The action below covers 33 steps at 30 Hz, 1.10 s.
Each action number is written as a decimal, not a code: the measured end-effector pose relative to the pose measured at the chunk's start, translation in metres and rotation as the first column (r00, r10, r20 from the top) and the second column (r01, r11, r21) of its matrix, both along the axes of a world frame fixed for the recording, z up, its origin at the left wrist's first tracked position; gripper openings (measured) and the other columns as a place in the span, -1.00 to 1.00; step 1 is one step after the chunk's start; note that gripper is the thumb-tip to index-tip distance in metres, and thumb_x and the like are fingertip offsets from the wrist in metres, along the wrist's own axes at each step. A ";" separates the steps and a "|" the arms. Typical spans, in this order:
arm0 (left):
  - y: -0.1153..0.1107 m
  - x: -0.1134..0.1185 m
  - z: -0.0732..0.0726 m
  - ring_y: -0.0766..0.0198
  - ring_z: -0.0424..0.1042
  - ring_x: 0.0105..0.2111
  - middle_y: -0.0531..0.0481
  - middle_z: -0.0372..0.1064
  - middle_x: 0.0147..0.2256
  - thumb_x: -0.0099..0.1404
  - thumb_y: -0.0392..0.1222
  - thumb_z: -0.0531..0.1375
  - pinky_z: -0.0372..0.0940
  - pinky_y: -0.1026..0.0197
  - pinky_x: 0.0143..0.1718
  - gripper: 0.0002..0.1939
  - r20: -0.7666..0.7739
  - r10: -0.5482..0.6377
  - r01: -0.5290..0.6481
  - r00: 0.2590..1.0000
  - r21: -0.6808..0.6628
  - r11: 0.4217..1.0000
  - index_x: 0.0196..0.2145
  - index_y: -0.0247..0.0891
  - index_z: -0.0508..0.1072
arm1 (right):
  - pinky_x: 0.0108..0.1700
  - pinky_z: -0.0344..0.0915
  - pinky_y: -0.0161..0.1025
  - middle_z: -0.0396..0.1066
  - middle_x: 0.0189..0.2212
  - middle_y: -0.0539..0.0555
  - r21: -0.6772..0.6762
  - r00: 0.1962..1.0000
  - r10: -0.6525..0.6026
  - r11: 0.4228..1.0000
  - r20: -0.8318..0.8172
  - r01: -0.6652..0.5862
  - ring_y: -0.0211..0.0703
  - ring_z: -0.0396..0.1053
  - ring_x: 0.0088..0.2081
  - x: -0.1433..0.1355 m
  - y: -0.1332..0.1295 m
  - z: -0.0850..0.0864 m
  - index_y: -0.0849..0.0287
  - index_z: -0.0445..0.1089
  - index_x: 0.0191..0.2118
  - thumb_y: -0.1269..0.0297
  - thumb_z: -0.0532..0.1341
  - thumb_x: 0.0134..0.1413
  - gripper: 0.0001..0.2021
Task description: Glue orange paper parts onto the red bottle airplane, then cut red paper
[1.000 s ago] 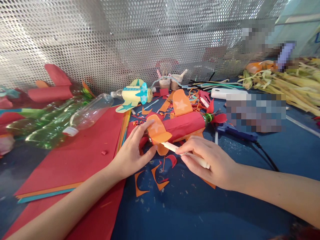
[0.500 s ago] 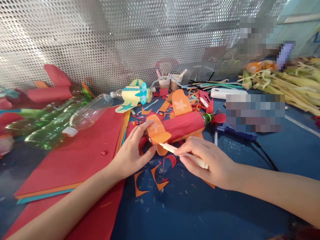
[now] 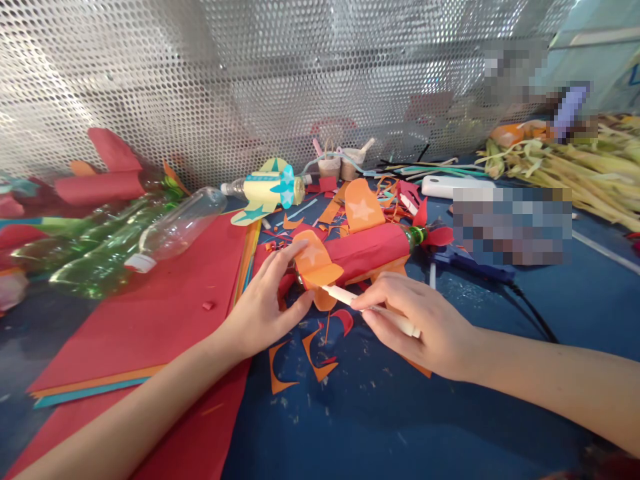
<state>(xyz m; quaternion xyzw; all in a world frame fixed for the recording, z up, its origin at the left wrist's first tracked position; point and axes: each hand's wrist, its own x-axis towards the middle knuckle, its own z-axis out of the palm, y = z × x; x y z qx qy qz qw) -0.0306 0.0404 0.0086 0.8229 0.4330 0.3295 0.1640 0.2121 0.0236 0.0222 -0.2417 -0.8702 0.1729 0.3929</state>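
Observation:
A green bottle wrapped in red paper (image 3: 367, 252), with orange paper wings and fins, lies on its side like a toy plane. My left hand (image 3: 267, 293) grips its left end, fingers on an orange fin (image 3: 313, 257) bearing a pale star, thumb below. Between the fingers of my right hand (image 3: 407, 320) is a white marker (image 3: 395, 320), its tip touching the lower orange fin (image 3: 325, 275). Another star-marked orange wing (image 3: 361, 205) stands up behind the red body. Curved orange paper scraps (image 3: 280, 373) lie just in front.
Red paper sheets (image 3: 150, 300) are stacked on the left, beneath a clear bottle (image 3: 183, 223). Green bottles (image 3: 100, 260) lie farther left. A yellow paper-wrapped bottle (image 3: 267, 189), small cups (image 3: 329, 165) and a perforated metal panel (image 3: 300, 80) stand behind. A blue glue gun (image 3: 470, 262) is at right.
My right hand and the marker have shifted very slightly to the right, the tip still at the lower fin. The left hand keeps its place on the wrapped bottle.

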 end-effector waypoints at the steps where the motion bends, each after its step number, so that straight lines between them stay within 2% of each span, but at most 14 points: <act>1: 0.000 0.000 0.000 0.04 0.31 0.11 -0.17 0.16 0.19 0.31 -0.13 0.12 0.29 -0.06 0.11 -0.40 0.001 -0.001 0.001 1.000 -0.002 1.000 0.25 -0.08 0.02 | -0.41 0.21 -0.34 0.37 -0.46 -0.02 0.006 1.000 -0.004 1.000 -0.004 0.004 -0.28 0.30 -0.45 0.000 0.000 0.000 0.16 0.28 -0.24 0.45 0.07 0.24 -0.92; 33: 0.001 -0.003 -0.002 0.04 0.26 0.15 -0.17 0.11 0.23 0.32 -0.13 0.11 0.26 -0.07 0.14 -0.40 -0.025 0.001 0.000 1.000 0.021 1.000 0.26 -0.08 0.00 | -0.41 0.20 -0.36 0.38 -0.46 -0.02 0.002 1.000 0.005 1.000 -0.002 -0.005 -0.31 0.28 -0.46 0.001 -0.001 0.000 0.21 0.30 -0.23 0.46 0.08 0.23 -0.92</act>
